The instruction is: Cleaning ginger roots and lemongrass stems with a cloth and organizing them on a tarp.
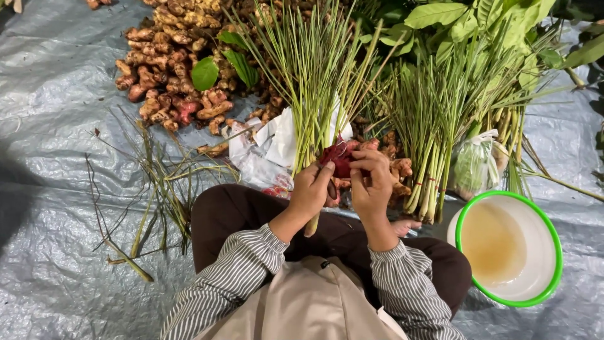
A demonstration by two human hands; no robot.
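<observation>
My left hand (pixel 311 191) grips the pale lower ends of a bunch of lemongrass stalks (pixel 314 82) that fans upward over my lap. My right hand (pixel 371 182) is right beside it, fingers pinched on the stalks near a red mesh bag (pixel 340 157) that lies just behind both hands. The stalk ends poke out below my left fist. Both sleeves are striped, and my legs in brown trousers are crossed under the hands.
A white bowl with a green rim (pixel 552 239) holding cloudy liquid stands at the right. Tied lemongrass bundles (pixel 434 126), a heap of ginger-like roots (pixel 170 75), leafy greens (pixel 478 19), plastic bags (pixel 270 145) and trimmed stalk scraps (pixel 157 182) lie on the grey tarpaulin (pixel 50 126).
</observation>
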